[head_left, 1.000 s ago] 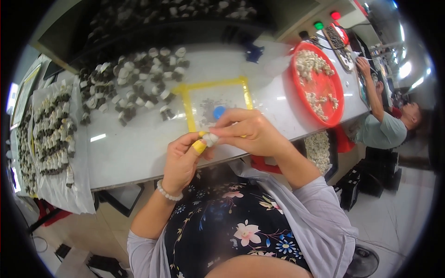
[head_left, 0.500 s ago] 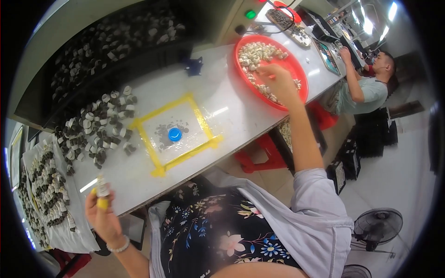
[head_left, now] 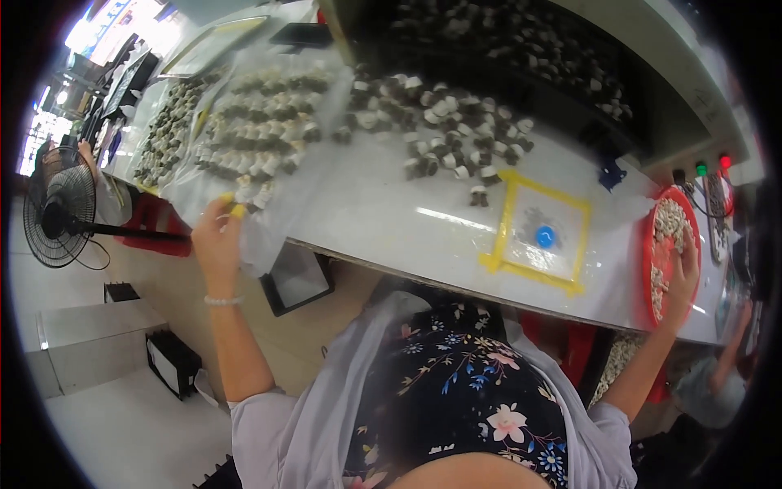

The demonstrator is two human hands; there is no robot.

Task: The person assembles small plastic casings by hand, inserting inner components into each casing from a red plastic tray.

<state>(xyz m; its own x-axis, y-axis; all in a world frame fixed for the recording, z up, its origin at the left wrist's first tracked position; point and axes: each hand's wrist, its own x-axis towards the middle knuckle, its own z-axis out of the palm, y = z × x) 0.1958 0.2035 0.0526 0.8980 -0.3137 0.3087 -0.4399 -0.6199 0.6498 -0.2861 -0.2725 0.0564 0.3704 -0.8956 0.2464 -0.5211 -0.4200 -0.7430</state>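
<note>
My left hand (head_left: 217,238) reaches far left to the edge of a clear plastic sheet (head_left: 261,236) and holds a small part with a yellow cap (head_left: 235,209), next to rows of similar small grey and white parts (head_left: 252,138). My right hand (head_left: 683,269) stretches far right into a red round tray (head_left: 649,269) of small pale pieces (head_left: 668,222); its fingers rest among them, and whether it grips one I cannot tell. Between the hands a square outlined in yellow tape (head_left: 503,228) is marked on the white table (head_left: 391,220), with a blue cap (head_left: 545,237) inside.
A loose heap of grey and white parts (head_left: 448,147) lies behind the square. A dark bin (head_left: 521,57) of parts stands at the back. A floor fan (head_left: 59,216) is at the left. Another person (head_left: 717,383) works at the right. Red and green buttons (head_left: 710,165) sit on a panel.
The view has swung left. My left hand has carried the yellow-capped part up to the plastic sheet with the rows. My right hand has stayed at the red tray.
</note>
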